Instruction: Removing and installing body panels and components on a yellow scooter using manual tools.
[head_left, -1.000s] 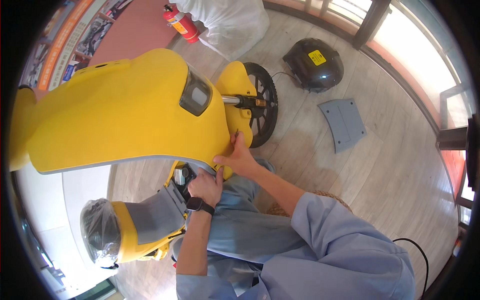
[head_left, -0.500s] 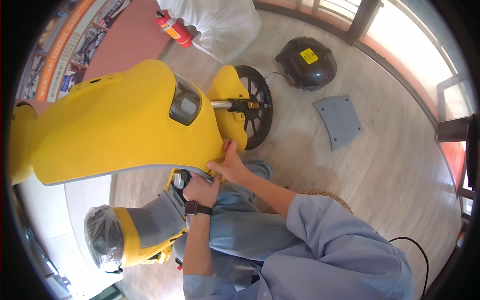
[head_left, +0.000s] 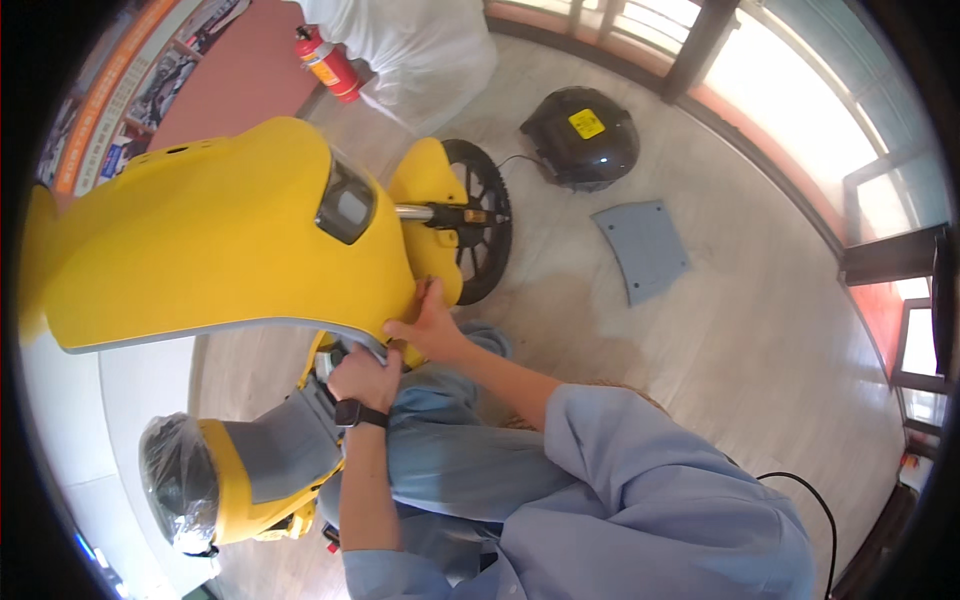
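A yellow electric scooter (head_left: 200, 245) lies across the left side, its front panel edged with a grey strip (head_left: 200, 333). My right hand (head_left: 437, 328) grips the lower corner of that yellow panel, thumb on its face and fingers at its edge by the front wheel (head_left: 482, 225). Just below, my left hand (head_left: 362, 378), with a dark watch on the wrist, is closed at the underside of the grey strip. Its fingers are tucked out of sight, so what they hold is hidden. Both hands are close together.
On the floor at the right lie a black plastic cover (head_left: 580, 140) with a yellow sticker and a grey panel (head_left: 640, 250) with corner holes. A red fire extinguisher (head_left: 328, 62) stands beside a white cloth (head_left: 420, 60). The plastic-wrapped seat (head_left: 180, 475) is at lower left.
The whole view has shifted, so the scooter, floor things and my hands all appear a little further left. Both hands keep their places at the panel's edge.
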